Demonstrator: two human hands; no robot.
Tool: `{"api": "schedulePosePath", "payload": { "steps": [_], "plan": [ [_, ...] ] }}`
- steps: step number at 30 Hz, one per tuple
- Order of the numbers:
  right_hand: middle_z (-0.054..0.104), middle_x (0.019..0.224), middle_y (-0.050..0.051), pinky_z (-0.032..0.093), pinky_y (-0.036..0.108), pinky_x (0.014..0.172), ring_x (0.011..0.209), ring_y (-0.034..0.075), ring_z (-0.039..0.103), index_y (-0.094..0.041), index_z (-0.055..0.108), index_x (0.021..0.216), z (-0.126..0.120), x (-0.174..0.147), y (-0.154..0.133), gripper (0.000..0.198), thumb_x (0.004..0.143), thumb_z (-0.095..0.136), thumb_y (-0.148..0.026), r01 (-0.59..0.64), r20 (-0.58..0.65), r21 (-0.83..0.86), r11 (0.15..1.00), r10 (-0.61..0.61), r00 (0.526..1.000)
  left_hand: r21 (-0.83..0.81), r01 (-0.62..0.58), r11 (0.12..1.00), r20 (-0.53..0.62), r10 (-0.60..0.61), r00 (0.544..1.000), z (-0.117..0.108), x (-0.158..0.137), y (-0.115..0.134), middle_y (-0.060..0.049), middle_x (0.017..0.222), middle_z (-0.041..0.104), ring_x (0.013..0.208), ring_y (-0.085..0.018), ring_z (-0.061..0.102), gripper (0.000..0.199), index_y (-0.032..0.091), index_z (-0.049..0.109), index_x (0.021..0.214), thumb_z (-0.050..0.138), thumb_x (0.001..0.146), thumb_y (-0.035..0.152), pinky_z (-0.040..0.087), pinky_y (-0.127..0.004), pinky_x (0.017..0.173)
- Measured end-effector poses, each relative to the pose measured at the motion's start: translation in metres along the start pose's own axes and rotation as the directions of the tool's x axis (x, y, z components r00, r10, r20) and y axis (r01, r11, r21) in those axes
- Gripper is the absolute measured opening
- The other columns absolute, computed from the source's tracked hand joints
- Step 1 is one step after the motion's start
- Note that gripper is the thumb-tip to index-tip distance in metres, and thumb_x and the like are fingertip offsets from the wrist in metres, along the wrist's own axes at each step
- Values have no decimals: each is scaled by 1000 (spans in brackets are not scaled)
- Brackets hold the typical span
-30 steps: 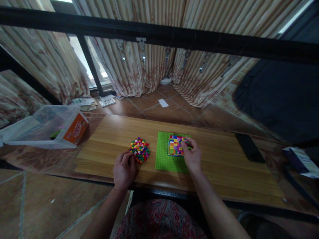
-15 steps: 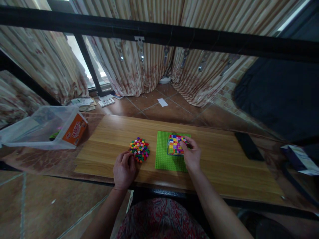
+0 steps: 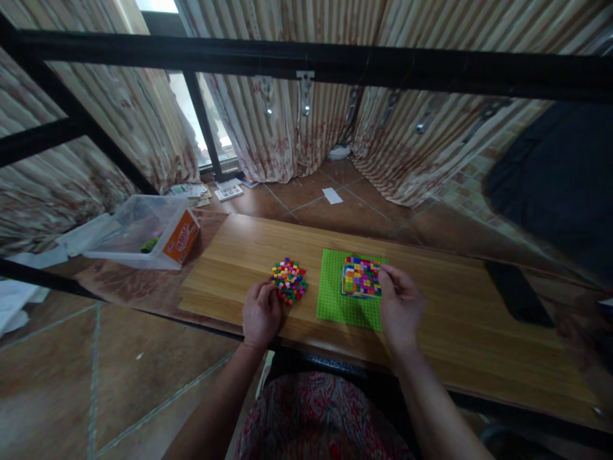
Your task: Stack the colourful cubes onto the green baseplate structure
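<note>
A loose heap of small multicoloured bricks [image 3: 288, 281] lies on the wooden board. My left hand [image 3: 261, 313] rests at its lower left edge, fingers curled together against the bricks; whatever is between them is hidden. To the right is a green studded baseplate [image 3: 330, 294], bearing a boxy block of small coloured bricks [image 3: 361, 276] with a mosaic-like top. Thumb and fingers of my right hand [image 3: 403, 306] are pinched together at the block's upper right corner. That hand covers part of the block and the plate's right side, and I cannot make out anything in the pinch.
A clear plastic bin [image 3: 138, 233] with an orange label stands at the board's left end. On the wooden board [image 3: 454, 319], a black phone-like slab [image 3: 517, 292] lies far right. A black metal rail [image 3: 335, 61] crosses in front of striped curtains.
My right hand has drawn back to the block's right edge, uncovering more of its top. My left hand stays by the heap. The whole view has shifted, moving the scene rightward.
</note>
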State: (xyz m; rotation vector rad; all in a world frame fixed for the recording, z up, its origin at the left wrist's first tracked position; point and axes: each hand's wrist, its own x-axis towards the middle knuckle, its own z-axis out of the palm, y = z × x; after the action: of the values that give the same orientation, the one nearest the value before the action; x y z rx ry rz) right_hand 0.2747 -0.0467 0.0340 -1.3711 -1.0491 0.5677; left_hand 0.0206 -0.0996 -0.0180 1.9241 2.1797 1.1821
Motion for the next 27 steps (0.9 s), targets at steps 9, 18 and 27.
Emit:
{"api": "schedulePosePath", "payload": {
  "steps": [9,18,27],
  "plan": [
    [69,87,4,49,31,76,83,18,62,-22,70,91,44,-86,-16,15,89,55,-23,264,650,-116,957,-128,749,-1,3,1000,13,-3,1000,-1,-1,2,-8,102,66,98,-20,62,18,19,65,93,47,91,18,51,-33,87],
    [64,94,7,45,34,83,93,22,57,-22,68,94,72,-87,-4,13,91,55,-20,496,762,-286,820,-119,637,-7,0,1000,15,0,1000,-1,-1,3,-8,101,66,99,-20,62,16,19,64,93,48,91,17,51,-33,87],
    [59,92,6,43,32,78,92,22,53,-21,65,84,73,-89,-12,12,91,56,-19,619,811,-342,708,-111,575,-13,7,1000,3,-7,1000,0,-2,3,-8,100,66,96,-19,62,16,20,64,92,49,91,18,51,-33,86]
  ]
}}
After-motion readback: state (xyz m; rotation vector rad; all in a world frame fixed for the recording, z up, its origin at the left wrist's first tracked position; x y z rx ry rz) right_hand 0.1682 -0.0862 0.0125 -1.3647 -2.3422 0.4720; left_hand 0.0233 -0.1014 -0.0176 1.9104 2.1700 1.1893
